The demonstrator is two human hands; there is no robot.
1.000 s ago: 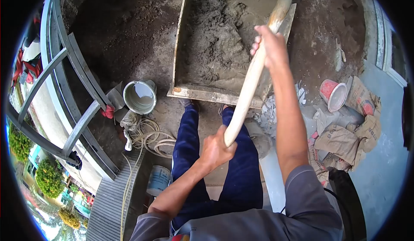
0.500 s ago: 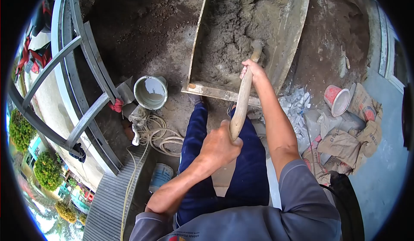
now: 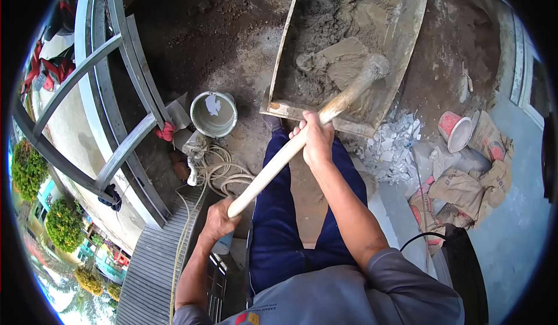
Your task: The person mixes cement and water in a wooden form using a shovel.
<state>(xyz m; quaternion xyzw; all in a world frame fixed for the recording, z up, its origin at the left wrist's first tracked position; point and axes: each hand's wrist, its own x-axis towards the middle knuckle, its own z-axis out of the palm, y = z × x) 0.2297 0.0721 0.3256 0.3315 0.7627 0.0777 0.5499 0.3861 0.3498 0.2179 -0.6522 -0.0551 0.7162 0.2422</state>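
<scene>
A hoe with a pale wooden handle [image 3: 270,177] slants from lower left to upper right across my legs. Its mortar-coated blade [image 3: 343,60] lies over the wet grey mortar [image 3: 317,26] in a shallow wooden trough [image 3: 285,109]. My left hand [image 3: 218,219] is wrapped round the butt end of the handle. Farther up, close to the trough's near edge, my right hand [image 3: 317,140] grips the same handle with fingers closed.
A bucket of greyish water [image 3: 214,115] stands left of the trough, with a coiled hose [image 3: 224,171] below it. Metal framing [image 3: 131,63] rises at left. White scraps [image 3: 392,148], a red-and-white pail [image 3: 455,131] and crumpled sacks [image 3: 462,191] lie to the right.
The hoe has swung from nearly upright in view to a slant, its blade now showing above the mortar. My left hand moved left and down; my right hand moved down and left.
</scene>
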